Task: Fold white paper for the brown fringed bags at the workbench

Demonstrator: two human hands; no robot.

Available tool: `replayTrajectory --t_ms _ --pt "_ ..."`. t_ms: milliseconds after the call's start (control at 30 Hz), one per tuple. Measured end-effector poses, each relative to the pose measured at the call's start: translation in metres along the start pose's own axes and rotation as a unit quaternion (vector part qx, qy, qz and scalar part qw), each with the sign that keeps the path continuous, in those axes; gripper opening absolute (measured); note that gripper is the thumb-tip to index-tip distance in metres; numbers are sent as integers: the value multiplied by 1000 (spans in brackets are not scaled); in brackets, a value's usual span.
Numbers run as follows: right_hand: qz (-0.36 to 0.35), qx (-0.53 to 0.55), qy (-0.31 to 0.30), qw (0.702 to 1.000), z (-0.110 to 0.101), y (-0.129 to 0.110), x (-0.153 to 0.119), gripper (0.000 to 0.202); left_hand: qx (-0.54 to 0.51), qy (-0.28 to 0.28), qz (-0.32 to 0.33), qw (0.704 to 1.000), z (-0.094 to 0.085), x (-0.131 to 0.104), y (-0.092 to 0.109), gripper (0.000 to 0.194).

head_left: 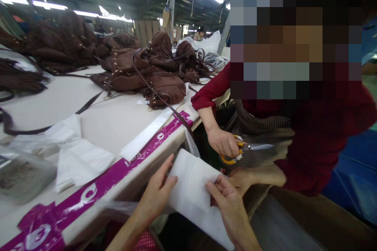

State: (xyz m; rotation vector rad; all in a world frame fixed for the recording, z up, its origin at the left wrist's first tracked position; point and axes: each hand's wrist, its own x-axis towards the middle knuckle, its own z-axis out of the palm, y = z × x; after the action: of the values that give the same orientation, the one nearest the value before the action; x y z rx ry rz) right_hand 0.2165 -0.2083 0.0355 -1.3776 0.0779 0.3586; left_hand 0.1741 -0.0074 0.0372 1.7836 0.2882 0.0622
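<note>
A folded white sheet of thin, slightly see-through material (pixel 191 178) is held up in front of me, off the table's edge. My left hand (pixel 156 190) grips its left edge, thumb in front and the other fingers partly behind. At the right, my right hand (pixel 231 208) pinches a folded layer between thumb and fingers. The lower part of the sheet hangs toward my lap. Just beyond it, a co-worker's hand (pixel 222 141) holds scissors (pixel 250 147) with yellow handles, blades pointing right. The co-worker's other hand (pixel 243 178) is close behind my right hand, its fingers partly hidden.
Brown bags (pixel 129 72) with straps and metal rings pile up on the white table (pixel 76 90). Purple printed tape (pixel 97 192) runs along its edge. White sheets (pixel 79 159) and a clear container (pixel 25 174) lie at left. A co-worker in red sits close at right.
</note>
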Motion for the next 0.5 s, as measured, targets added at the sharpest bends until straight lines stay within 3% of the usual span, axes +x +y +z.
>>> replayTrajectory --t_ms 100,233,500 --pt "4 16 40 999 -15 -3 -9 52 32 27 45 998 3 -1 -3 63" --pt "3 2 61 998 -31 3 -16 58 69 71 23 995 6 -2 -4 61" --pt "-28 -19 69 997 -39 12 -15 53 153 119 134 972 12 -7 -9 36"
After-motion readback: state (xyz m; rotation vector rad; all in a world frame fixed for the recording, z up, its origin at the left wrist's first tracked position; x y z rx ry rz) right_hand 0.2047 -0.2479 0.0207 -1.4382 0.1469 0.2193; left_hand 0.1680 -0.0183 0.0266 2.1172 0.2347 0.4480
